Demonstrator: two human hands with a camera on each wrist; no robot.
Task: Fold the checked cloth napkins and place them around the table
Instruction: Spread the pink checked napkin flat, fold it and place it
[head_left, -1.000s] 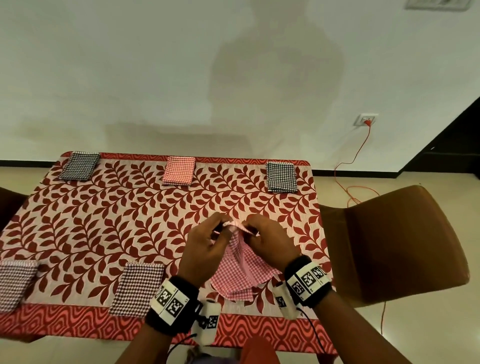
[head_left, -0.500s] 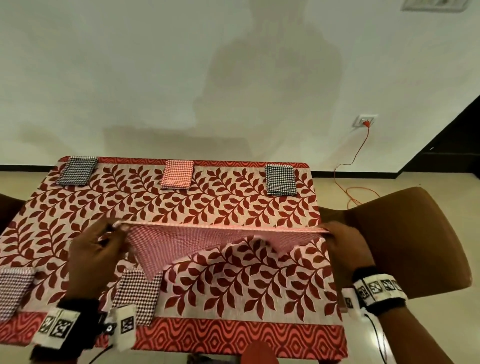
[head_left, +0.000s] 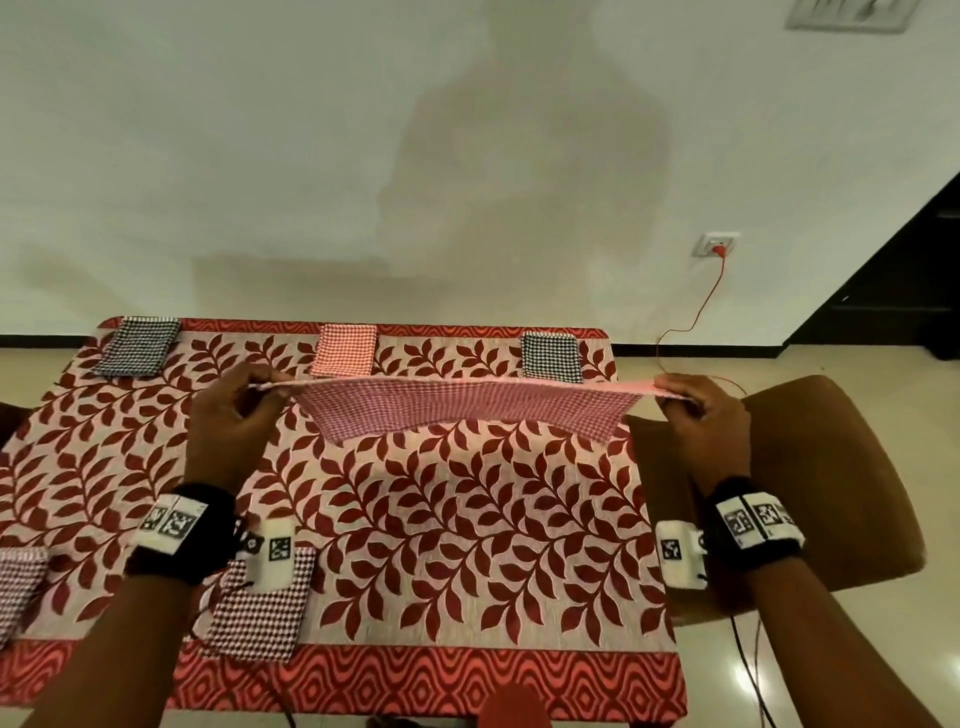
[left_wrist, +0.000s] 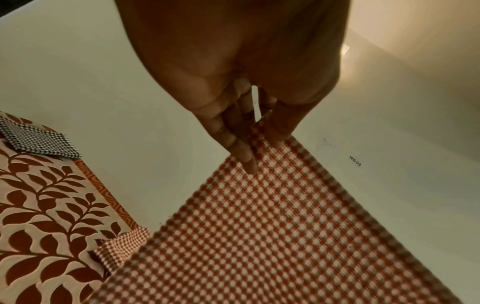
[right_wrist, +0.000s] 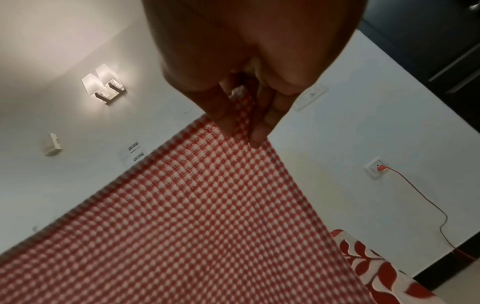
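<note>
A red-checked napkin (head_left: 462, 410) hangs spread wide in the air above the table (head_left: 441, 519), stretched between both hands. My left hand (head_left: 244, 410) pinches its left top corner (left_wrist: 255, 133) between thumb and fingers. My right hand (head_left: 696, 410) pinches the right top corner (right_wrist: 244, 115) the same way. The cloth (left_wrist: 259, 236) sags slightly in the middle and its lower edge hangs free above the tablecloth. Folded napkins lie around the table: black-checked (head_left: 137, 345), red-checked (head_left: 345, 349) and black-checked (head_left: 550, 356) along the far edge, and two more (head_left: 262, 608) (head_left: 18, 582) near the front left.
A brown chair (head_left: 810, 483) stands at the table's right side, close under my right hand. An orange cable (head_left: 696, 312) runs from a wall socket (head_left: 717, 244) down to the floor. The wall rises just behind the table's far edge.
The hands moved far apart from a bunched grip at the table's middle, opening the red-checked napkin out. Since half a second ago they have lifted it higher, its edge taut.
</note>
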